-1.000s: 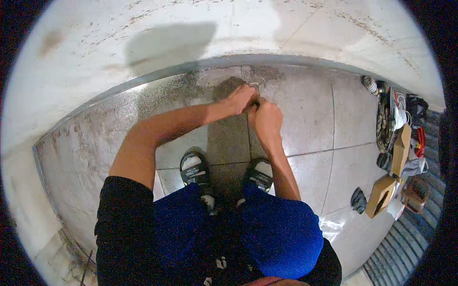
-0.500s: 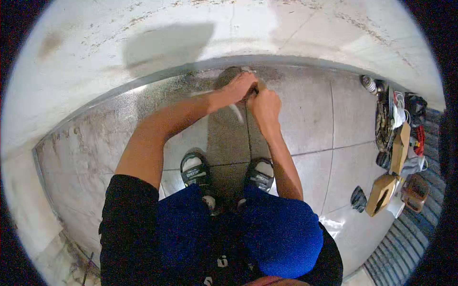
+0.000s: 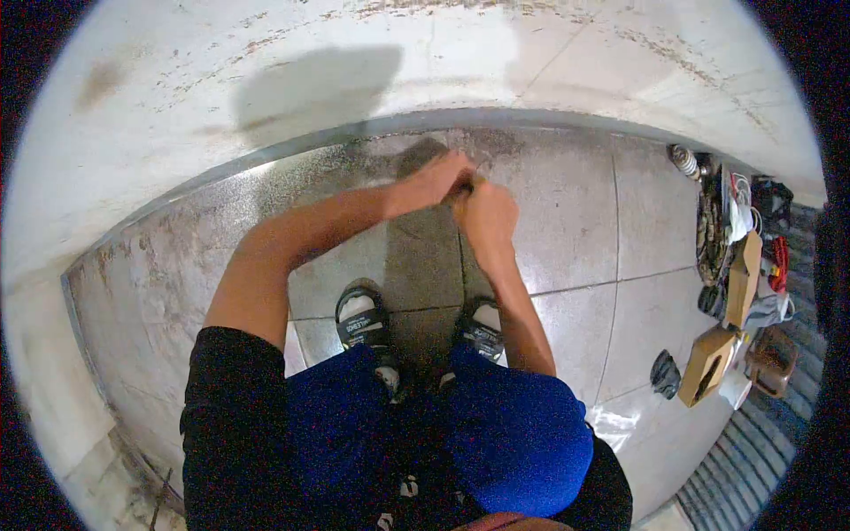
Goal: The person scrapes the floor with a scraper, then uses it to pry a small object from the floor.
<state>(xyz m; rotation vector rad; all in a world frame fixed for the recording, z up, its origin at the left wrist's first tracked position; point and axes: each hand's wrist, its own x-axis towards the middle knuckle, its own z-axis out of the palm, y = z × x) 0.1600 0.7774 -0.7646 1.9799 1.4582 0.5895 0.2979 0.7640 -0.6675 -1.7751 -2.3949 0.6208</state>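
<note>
Over the grey tiled floor [image 3: 567, 230], close to the foot of the white wall [image 3: 460, 53], my two hands are together. My left hand [image 3: 443, 177] is closed, its fingers pointing right. My right hand [image 3: 489, 212] makes a fist just beside it. Between them shows a small dark thing, too hidden to name. Below the hands, the floor is darker and looks wet along the wall's base.
My sandalled feet [image 3: 361, 323] stand on the tiles. At the right lie an open cardboard box [image 3: 707, 365], a dark crumpled thing [image 3: 665, 373], a brown container [image 3: 772, 361], red cable [image 3: 779, 263] and a coiled white item [image 3: 683, 160]. Beyond is a ribbed grey surface [image 3: 753, 451].
Both hands have moved slightly down, a little away from the wall. They remain closed and together.
</note>
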